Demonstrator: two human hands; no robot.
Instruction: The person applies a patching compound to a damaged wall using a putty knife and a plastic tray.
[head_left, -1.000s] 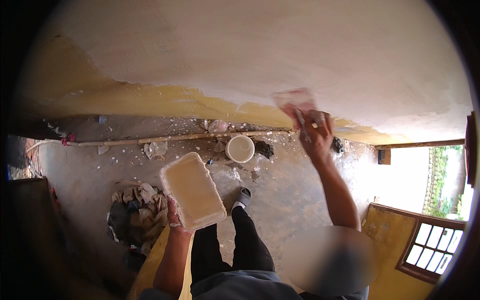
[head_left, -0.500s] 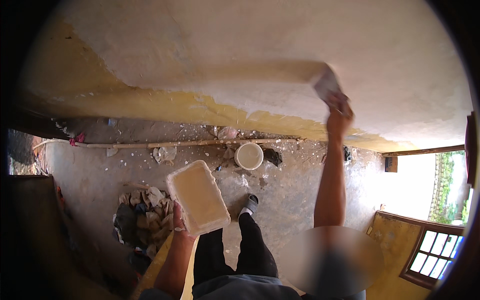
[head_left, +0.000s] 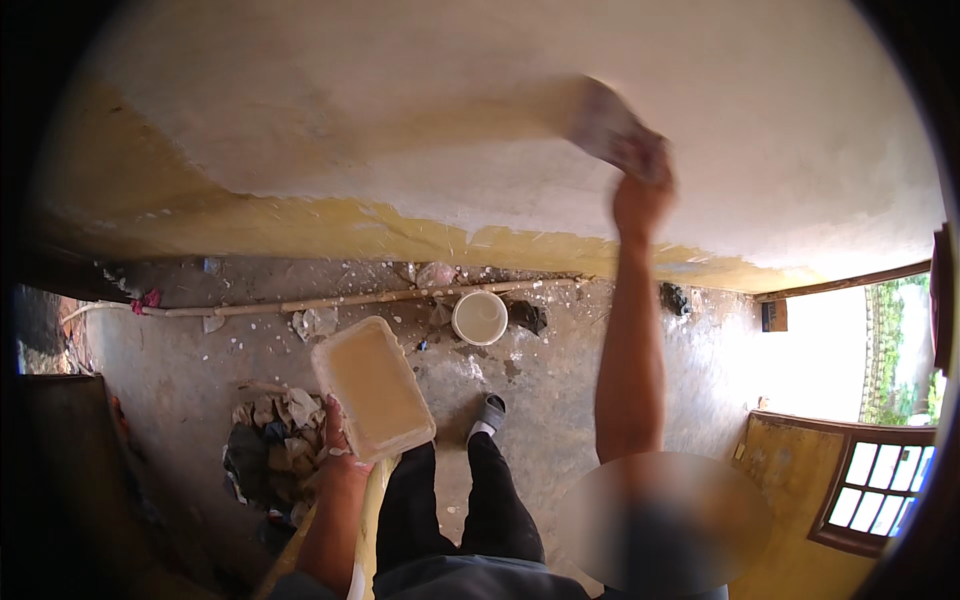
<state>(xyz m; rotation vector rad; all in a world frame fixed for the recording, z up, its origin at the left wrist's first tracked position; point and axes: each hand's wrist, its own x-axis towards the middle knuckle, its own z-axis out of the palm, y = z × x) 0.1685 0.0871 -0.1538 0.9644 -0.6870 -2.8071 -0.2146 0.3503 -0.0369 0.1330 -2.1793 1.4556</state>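
My right hand (head_left: pixel 643 180) is raised high against the wall (head_left: pixel 430 130), closed around a wide putty scraper (head_left: pixel 601 122). Motion smears the scraper, and its blade lies at or very near the wall, with a smooth pale coat around it. Below that coat runs a ragged strip of bare yellow. At the lower left, my left hand (head_left: pixel 338 432) grips the near left side of a rectangular tray (head_left: pixel 428 434). A layer of smooth beige paste (head_left: pixel 378 385) covers the tray's inside, and dried paste crusts its rim. White smears mark my left fingers.
A white bucket (head_left: pixel 480 318) stands on the floor near the wall. Along the wall's foot lies a long bamboo pole (head_left: pixel 260 309). Crumpled sacks (head_left: pixel 275 445) are heaped at left. Pale splatter dots the floor. A barred window (head_left: pixel 875 490) and a bright opening are at right.
My right hand and the scraper have swept up and to the left across the wall. The tray in my left hand has shifted slightly left within the view.
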